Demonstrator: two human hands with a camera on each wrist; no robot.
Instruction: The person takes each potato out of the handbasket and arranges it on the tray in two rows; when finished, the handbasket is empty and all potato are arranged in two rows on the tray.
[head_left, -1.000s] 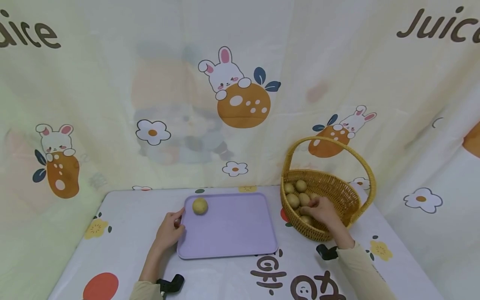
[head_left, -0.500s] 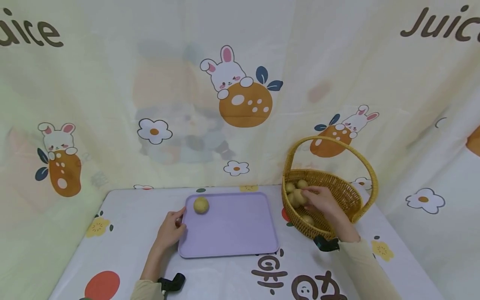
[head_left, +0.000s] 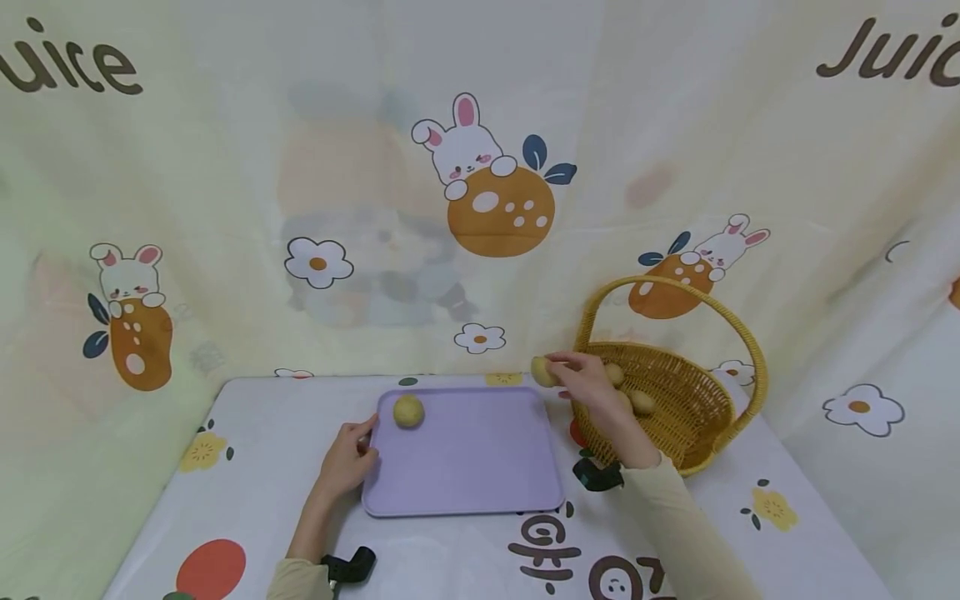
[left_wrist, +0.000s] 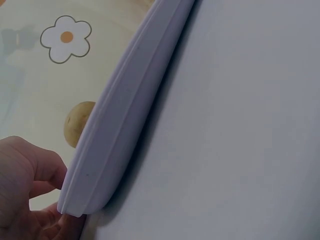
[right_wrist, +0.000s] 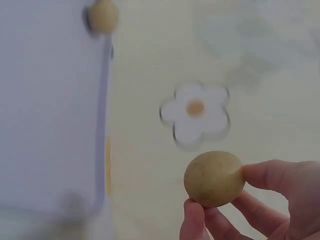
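My right hand (head_left: 596, 392) pinches a small round potato (right_wrist: 214, 178) between thumb and fingertips. In the head view it is above the table, between the wicker basket (head_left: 693, 400) and the lilac tray (head_left: 465, 467). My left hand (head_left: 347, 458) grips the tray's left edge; the left wrist view shows its fingers curled at the tray's rim (left_wrist: 120, 110). Another potato (head_left: 408, 411) lies in the tray's far left corner. Several more potatoes (head_left: 641, 402) sit inside the basket, partly hidden behind my right hand and forearm.
The basket's tall arched handle (head_left: 738, 333) rises at the right of the table. A printed cloth (head_left: 262, 492) covers the tabletop, and a curtain (head_left: 360, 333) with rabbit and flower prints hangs along the back edge.
My right hand has lifted a potato out of the basket and carried it left past the basket's rim. The left hand stays at the tray's edge.
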